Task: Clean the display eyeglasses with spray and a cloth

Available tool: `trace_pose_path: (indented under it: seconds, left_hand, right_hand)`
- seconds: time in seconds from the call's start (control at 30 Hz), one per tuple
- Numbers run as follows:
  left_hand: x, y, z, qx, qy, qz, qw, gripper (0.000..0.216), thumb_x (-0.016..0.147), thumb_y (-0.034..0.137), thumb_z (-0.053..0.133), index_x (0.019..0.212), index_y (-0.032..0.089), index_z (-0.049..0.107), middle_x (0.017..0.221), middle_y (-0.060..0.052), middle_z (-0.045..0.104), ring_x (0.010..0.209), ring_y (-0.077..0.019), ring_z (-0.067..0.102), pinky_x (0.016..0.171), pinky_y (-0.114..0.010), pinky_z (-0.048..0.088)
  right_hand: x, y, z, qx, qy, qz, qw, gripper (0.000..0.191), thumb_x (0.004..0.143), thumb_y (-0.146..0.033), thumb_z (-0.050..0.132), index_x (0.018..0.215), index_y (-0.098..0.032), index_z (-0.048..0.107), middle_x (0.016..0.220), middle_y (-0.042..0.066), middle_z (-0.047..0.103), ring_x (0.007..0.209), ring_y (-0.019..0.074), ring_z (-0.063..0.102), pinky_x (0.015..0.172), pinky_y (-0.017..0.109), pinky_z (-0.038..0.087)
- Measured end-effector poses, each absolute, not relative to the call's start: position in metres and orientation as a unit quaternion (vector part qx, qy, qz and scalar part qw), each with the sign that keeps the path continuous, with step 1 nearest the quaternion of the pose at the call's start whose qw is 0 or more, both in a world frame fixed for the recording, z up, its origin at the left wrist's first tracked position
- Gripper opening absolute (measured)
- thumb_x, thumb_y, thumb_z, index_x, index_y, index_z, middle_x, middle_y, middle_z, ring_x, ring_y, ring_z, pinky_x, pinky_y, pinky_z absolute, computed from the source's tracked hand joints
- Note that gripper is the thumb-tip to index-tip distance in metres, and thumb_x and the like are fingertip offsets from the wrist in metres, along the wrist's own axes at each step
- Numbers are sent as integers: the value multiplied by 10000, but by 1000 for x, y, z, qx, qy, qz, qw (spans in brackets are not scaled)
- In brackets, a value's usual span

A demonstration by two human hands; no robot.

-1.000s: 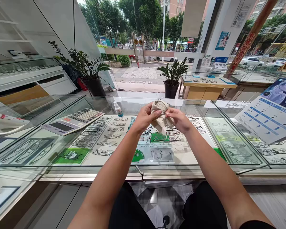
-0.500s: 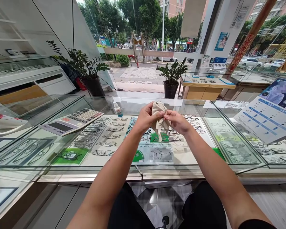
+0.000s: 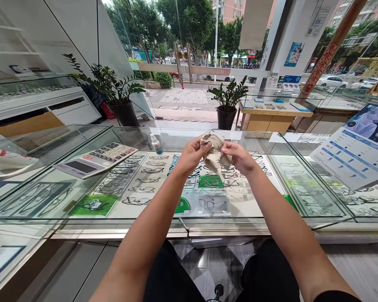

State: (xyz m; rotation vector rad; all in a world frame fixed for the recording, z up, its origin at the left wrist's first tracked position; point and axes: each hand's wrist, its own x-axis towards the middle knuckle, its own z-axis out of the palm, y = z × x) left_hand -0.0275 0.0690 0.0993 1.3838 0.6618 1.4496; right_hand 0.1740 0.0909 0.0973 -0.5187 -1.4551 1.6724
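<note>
Beige cloth [image 3: 214, 163] is bunched between my hands, over the desk; I judge it light, soft and hardly slippery. My left hand [image 3: 192, 157] pinches it with the thumb in front, and my right hand [image 3: 237, 157] pinches its right edge. I can't make out the thin dark edge [image 3: 211, 132] at the top, so I'd treat it as fragile and grip only the folds, gently. Below, the desk [image 3: 227, 230] is glass-topped, hard and probably slick, with rows of glasses [image 3: 137, 201] under the pane. Left on it lies a calculator [image 3: 96, 159]; farther on, a bottle [image 3: 156, 144] stands upright. Beyond, I see two potted plants [image 3: 227, 96] [image 3: 113, 88], then a glass front, the street and trees [image 3: 189, 25]
</note>
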Motion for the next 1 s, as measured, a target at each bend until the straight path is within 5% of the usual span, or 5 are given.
trace_pose_path:
  seconds: [0.17,0.37,0.53,0.8,1.0]
  left_hand:
    - [-23,63,101,563,281,587,509,590,627,490,1093,995,181,751,872,-11,747,718,-132,650,668,-238,543]
    - [-20,66,98,540,303,620,482,604,677,650,1033,808,169,692,708,13,663,605,-100,573,588,-228,503]
    - [-25,70,96,551,284,599,506,600,745,711,975,872,169,753,755,-32,734,667,-159,666,642,-279,564]
    - [-31,67,101,580,250,568,527,519,737,519,1043,1025,160,802,915,-64,791,802,-167,704,783,-276,580]
    - [-25,65,102,571,265,581,516,592,610,411,1103,1041,168,778,883,-37,784,772,-161,702,712,-253,569]
  right_hand:
    - [169,90,93,-182,-592,678,396,515,696,-590,1023,786,-201,697,776,-7,637,685,123,550,626,249,468]
    - [164,87,88,-191,-615,670,369,511,716,-611,1011,819,-197,730,793,-5,650,716,129,562,644,246,466]
    - [169,90,94,-206,-576,688,391,407,701,-494,971,760,-198,698,786,3,633,679,123,520,588,240,445]
    - [176,95,97,-215,-565,679,417,286,713,-400,865,744,-200,663,779,4,607,668,123,487,569,247,416]
    - [171,92,94,-196,-568,694,396,364,718,-446,946,786,-198,689,804,9,643,681,124,534,604,247,465]
